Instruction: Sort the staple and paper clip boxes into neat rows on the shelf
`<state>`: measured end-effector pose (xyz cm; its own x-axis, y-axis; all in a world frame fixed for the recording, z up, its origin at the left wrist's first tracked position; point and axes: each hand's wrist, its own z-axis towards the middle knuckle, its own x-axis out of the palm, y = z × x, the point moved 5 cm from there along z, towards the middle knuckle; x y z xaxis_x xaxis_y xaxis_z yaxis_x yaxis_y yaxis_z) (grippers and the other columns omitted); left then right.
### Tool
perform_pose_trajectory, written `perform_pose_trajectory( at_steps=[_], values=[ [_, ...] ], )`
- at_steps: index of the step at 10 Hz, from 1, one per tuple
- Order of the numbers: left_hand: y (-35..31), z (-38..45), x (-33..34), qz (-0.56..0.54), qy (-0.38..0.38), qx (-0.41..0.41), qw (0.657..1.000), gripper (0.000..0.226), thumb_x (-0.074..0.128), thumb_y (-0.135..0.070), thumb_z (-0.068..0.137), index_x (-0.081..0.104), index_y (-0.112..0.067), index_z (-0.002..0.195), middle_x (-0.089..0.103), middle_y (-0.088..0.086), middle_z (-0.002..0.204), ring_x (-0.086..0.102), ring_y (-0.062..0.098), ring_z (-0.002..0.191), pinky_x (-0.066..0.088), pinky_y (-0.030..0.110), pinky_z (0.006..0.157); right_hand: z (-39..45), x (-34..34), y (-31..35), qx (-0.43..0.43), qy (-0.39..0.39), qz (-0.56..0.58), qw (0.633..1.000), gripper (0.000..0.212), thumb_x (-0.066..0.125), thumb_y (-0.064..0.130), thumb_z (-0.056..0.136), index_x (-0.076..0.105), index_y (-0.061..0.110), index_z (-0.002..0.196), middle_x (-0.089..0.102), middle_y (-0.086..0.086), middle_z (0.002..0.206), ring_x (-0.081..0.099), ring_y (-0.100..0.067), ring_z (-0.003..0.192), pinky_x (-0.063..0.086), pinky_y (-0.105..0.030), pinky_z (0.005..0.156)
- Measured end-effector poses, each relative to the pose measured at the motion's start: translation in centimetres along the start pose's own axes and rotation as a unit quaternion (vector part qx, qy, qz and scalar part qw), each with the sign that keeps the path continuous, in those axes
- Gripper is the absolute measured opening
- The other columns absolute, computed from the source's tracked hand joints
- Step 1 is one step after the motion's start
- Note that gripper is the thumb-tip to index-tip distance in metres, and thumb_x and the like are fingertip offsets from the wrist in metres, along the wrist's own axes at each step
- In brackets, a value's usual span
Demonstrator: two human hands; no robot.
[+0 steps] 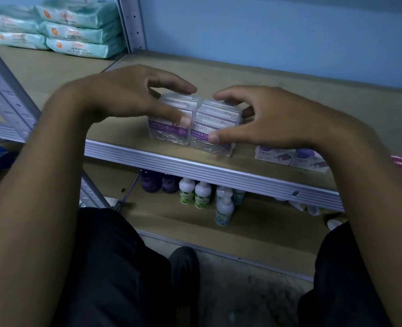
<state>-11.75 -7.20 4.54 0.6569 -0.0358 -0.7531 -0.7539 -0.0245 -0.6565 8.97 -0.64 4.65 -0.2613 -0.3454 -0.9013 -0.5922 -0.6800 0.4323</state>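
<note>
- Fingers [183, 119] of my left hand [124, 95] curl over the left row of clear plastic paper clip boxes [171, 128], holding it.
- My right hand [266, 121] grips the right row.
- Both rows touch, near the front edge of the brown shelf [289, 90].
- White and purple staple boxes [287, 156] sit just to the right.

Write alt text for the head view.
Both hands, left hand and right hand, grip two rows of paper clip boxes near the shelf edge. Staple boxes sit to the right; bottles stand below.
</note>
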Motion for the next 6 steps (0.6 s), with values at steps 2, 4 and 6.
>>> perform_pose_trajectory(
  at_steps=[2, 4, 6],
  values=[
    [0.0, 0.1, 0.2, 0.019, 0.017, -0.009, 1.0, 0.073, 0.086, -0.045, 0.056, 0.06, -0.051, 0.124, 0.055, -0.037, 0.124, 0.05, 0.007, 0.122, 0.039, 0.021, 0.089, 0.5, 0.5, 0.4, -0.037, -0.008, -0.032, 0.999, 0.093, 0.086, 0.054, 0.069, 0.044, 0.036, 0.15, 0.051, 0.015, 0.146, 0.044, 0.003, 0.107, 0.03, -0.004, 0.078],
    [-0.3, 0.1, 0.3, 0.025, 0.016, -0.008, 1.0, 0.071, 0.086, -0.044, 0.058, 0.061, -0.051, 0.124, 0.056, -0.038, 0.12, 0.053, -0.003, 0.113, 0.04, 0.016, 0.084, 0.5, 0.4, 0.0, -0.034, -0.006, -0.01, 0.999, 0.092, 0.086, 0.055, 0.069, 0.044, 0.039, 0.149, 0.052, 0.018, 0.144, 0.047, 0.001, 0.11, 0.034, -0.01, 0.081],
    [-1.1, -0.3, 0.4, 0.009, -0.002, -0.001, 1.0, 0.069, 0.086, -0.039, 0.061, 0.061, -0.047, 0.125, 0.056, -0.034, 0.124, 0.048, -0.016, 0.106, 0.038, 0.008, 0.082, 0.1, 0.3, 0.3, -0.021, -0.01, -0.007, 1.0, 0.098, 0.084, 0.059, 0.069, 0.038, 0.04, 0.153, 0.047, 0.017, 0.152, 0.048, -0.003, 0.122, 0.036, -0.019, 0.094]
  ],
)
